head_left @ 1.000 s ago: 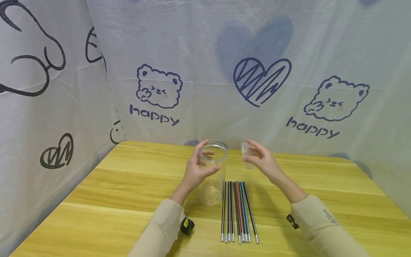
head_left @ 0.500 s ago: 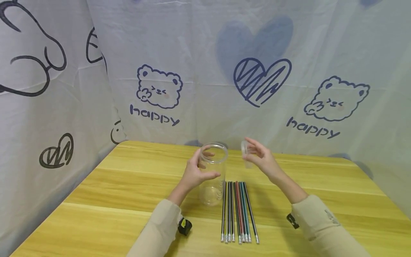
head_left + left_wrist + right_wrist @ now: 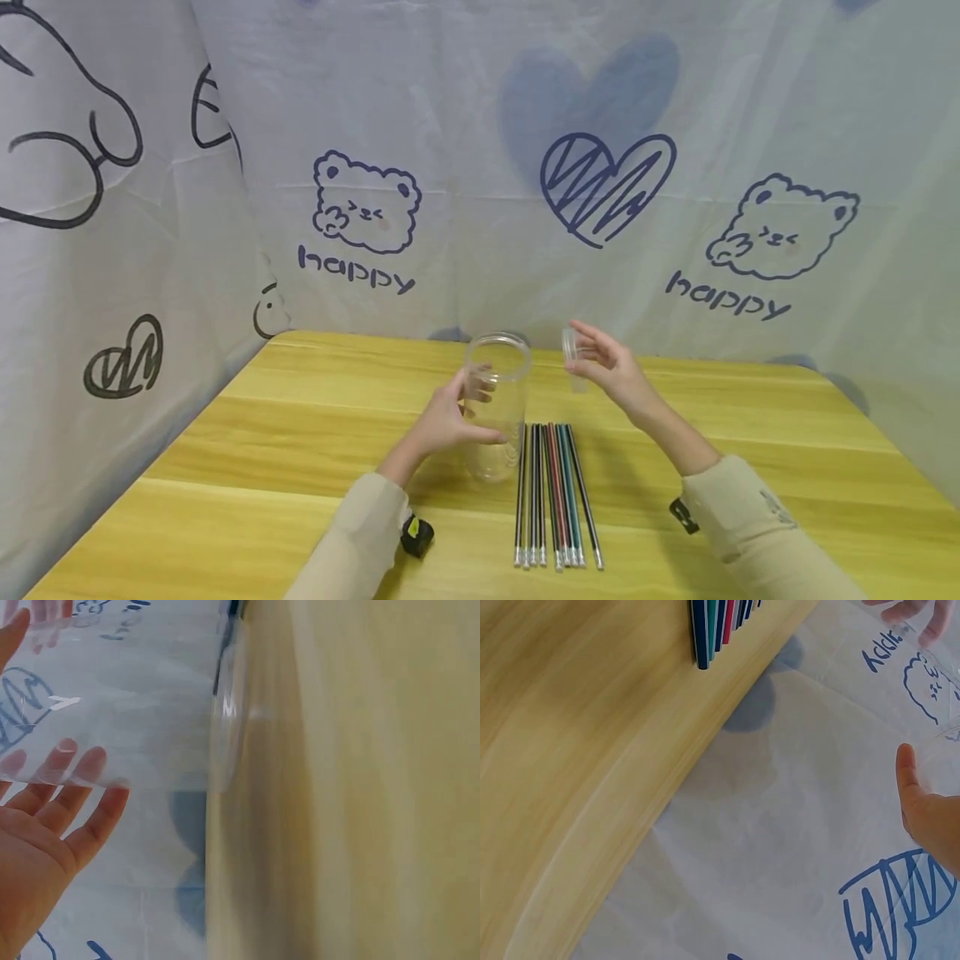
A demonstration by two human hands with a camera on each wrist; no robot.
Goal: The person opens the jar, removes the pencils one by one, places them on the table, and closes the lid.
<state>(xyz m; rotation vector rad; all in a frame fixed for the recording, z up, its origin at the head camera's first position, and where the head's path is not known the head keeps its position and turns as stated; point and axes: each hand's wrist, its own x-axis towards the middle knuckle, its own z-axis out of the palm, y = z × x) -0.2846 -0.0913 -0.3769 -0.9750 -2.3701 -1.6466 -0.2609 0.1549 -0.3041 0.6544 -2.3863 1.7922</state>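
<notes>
A tall clear plastic jar (image 3: 512, 400) stands upright and uncovered on the table, with nothing visible inside it. My left hand (image 3: 444, 422) holds it from the left, thumb across the near side and fingers behind. In the left wrist view, the fingertips show through the jar wall (image 3: 157, 697). My right hand (image 3: 617, 377) pinches a clear round lid (image 3: 569, 347) on edge, to the right of the jar's mouth and apart from it. Several pencils (image 3: 557, 496) with silver ends lie side by side just right of the jar, eraser ends toward me.
The yellow wood-grain table (image 3: 247, 467) reaches back to a white curtain (image 3: 480, 208) printed with hearts and bears. Small black devices show under both wrists, the left one (image 3: 417, 536) beside the sleeve.
My left hand has slid down the jar from near its rim to about its middle. My right hand with the lid has hardly moved, and the pencils lie as before.
</notes>
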